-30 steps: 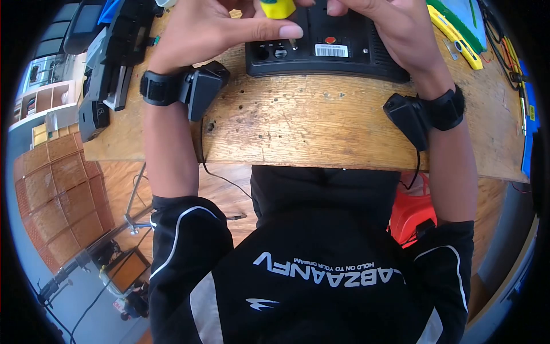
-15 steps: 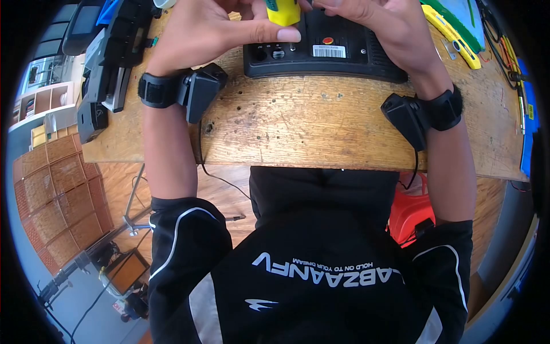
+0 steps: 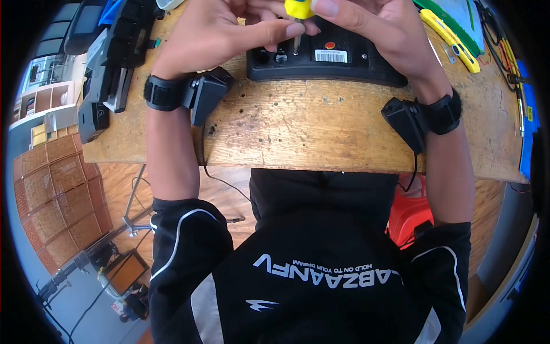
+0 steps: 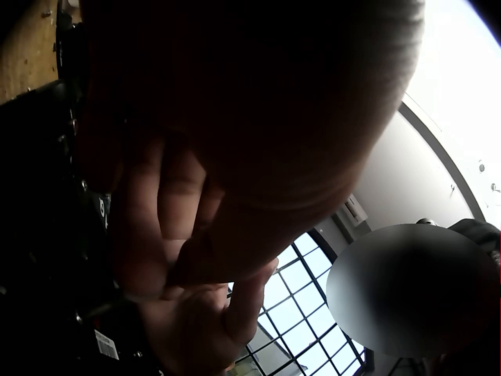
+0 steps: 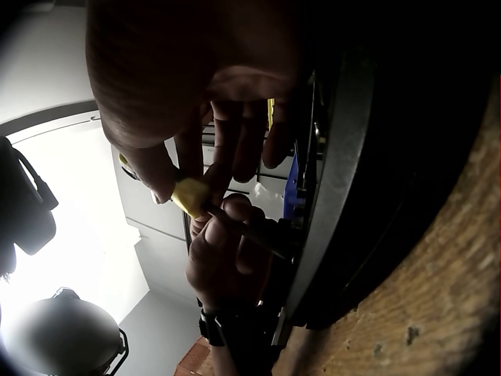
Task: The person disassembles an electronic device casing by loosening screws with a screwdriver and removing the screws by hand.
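- I see the right hand (image 3: 387,34) pinch a yellow-handled screwdriver (image 3: 298,8); left hand (image 3: 220,40) pinches its shaft.
- I judge it light, rigid; handle grips best.
- Beneath both: stiff-looking black housing (image 3: 338,73).

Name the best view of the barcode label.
Head: barcode label whole, uncovered, well lit. Left wrist: small, slanted, near the bottom edge. Right wrist: black device seen side-on, label not visible.

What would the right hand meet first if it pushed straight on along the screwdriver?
Most likely the left hand: its fingers sit at the shaft of the screwdriver, just past the yellow handle. The black device lies beyond, at the tip, though depth there is hard to judge.
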Action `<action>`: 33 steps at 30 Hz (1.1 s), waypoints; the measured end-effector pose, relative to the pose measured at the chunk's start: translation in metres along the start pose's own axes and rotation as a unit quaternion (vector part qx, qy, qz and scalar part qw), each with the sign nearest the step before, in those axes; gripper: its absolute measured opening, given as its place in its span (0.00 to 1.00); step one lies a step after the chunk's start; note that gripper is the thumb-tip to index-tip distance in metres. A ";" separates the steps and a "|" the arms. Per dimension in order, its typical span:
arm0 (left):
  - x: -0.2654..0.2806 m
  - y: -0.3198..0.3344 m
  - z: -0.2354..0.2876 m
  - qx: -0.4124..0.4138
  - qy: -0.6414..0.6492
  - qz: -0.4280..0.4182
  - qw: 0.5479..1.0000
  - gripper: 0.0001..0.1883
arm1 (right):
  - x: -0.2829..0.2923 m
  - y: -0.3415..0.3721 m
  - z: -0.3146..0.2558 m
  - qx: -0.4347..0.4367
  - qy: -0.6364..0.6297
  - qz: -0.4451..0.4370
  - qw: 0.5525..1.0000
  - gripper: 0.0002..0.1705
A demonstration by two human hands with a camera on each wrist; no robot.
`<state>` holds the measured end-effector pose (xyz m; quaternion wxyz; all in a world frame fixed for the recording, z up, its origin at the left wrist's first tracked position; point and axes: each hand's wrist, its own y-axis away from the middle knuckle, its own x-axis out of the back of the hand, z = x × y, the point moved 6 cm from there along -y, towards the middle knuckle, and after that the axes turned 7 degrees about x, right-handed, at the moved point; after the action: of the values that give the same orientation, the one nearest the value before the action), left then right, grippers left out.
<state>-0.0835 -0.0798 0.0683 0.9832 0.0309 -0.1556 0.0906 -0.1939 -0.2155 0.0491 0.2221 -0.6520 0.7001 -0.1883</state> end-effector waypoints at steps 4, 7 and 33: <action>0.014 -0.001 -0.009 -0.051 0.030 0.088 0.994 0.08 | 0.001 -0.002 -0.003 0.007 0.006 0.043 0.999 0.21; 0.063 0.001 -0.011 -0.080 -0.013 0.216 0.973 0.23 | 0.017 -0.002 -0.008 0.067 -0.033 0.091 0.993 0.18; 0.109 0.000 -0.077 0.044 -0.218 0.343 0.913 0.14 | 0.069 0.009 0.012 -0.018 -0.082 0.340 0.937 0.09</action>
<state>0.0419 -0.0546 0.0291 0.8309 0.0380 -0.3632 0.4198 -0.1980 -0.2830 0.0302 0.3176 -0.3925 0.8625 -0.0343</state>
